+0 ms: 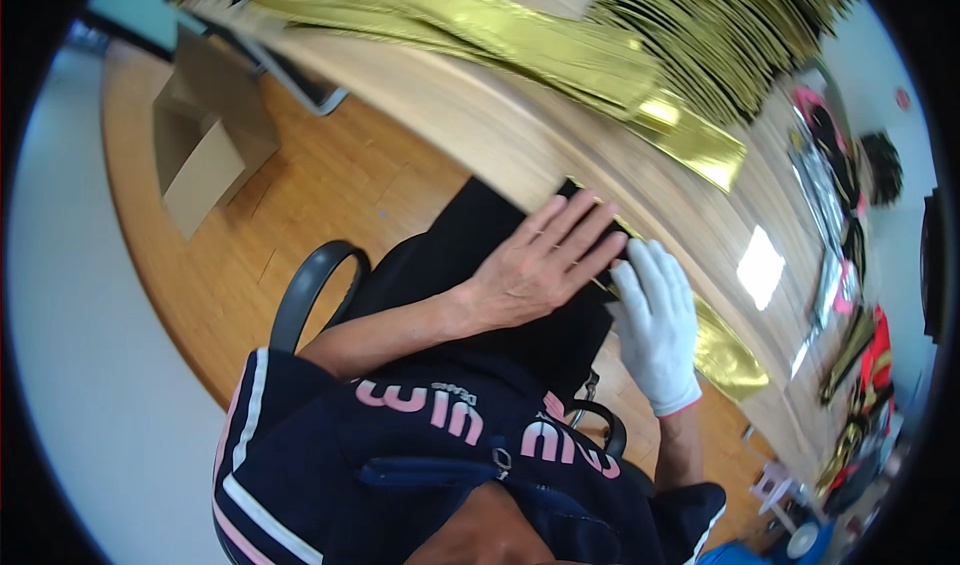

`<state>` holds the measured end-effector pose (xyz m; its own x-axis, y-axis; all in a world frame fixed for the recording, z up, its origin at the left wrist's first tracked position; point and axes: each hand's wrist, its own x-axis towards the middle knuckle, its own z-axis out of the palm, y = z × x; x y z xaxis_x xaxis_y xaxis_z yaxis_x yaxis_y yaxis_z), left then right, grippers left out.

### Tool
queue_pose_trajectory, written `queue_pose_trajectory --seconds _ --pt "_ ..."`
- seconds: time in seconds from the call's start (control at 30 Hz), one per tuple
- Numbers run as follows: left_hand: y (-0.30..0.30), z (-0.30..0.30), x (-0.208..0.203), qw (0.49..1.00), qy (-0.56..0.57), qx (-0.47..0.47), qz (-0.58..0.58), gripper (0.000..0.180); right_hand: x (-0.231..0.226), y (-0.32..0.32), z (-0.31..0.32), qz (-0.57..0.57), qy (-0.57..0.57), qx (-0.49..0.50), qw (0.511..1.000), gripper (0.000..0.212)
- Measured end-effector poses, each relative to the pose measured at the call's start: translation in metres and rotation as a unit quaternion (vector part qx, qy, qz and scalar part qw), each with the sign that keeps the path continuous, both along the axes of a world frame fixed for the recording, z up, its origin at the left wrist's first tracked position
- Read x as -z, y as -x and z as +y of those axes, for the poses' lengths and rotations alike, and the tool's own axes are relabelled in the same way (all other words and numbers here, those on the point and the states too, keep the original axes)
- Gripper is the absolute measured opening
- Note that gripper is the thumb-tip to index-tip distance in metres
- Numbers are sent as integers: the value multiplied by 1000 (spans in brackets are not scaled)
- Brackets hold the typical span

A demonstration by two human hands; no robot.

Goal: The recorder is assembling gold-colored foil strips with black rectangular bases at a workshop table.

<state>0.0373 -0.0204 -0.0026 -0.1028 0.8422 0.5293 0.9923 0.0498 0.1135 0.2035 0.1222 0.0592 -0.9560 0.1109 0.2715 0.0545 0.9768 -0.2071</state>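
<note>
My left hand (535, 270), bare, lies flat with its fingers stretched out over a black strip with a gold edge (570, 189) at the table's near edge. Beside it, my right hand (655, 315) wears a white glove. Its fingers are extended and rest at the right end of the black strip, near the left fingertips. A shiny gold strip (730, 352) shows to the right of the glove along the table edge. Whether it joins the black strip under my hands is hidden.
Long gold strips (480, 30) lie across the far side of the wooden table (440, 100). A thick stack of folded gold-and-black pieces (715, 30) stands behind. An open cardboard box (215, 130) sits on the floor at left. Silver and pink pieces (825, 205) lie far right.
</note>
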Motion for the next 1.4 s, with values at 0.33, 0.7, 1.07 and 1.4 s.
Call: queue_pose_trajectory --seconds 0.33,0.7,1.07,1.4 --pt "3 -3 -6 999 38 8 -9 69 26 -57 -83 170 627 340 680 19" --pt "-1 -3 -9 997 68 17 23 72 39 -112 -59 505 587 413 480 37" --pt "-2 -7 -16 996 89 6 7 76 13 -83 -24 394 161 510 748 6" --pt "-2 -5 -14 996 88 9 -14 69 19 -31 -50 239 28 264 934 37"
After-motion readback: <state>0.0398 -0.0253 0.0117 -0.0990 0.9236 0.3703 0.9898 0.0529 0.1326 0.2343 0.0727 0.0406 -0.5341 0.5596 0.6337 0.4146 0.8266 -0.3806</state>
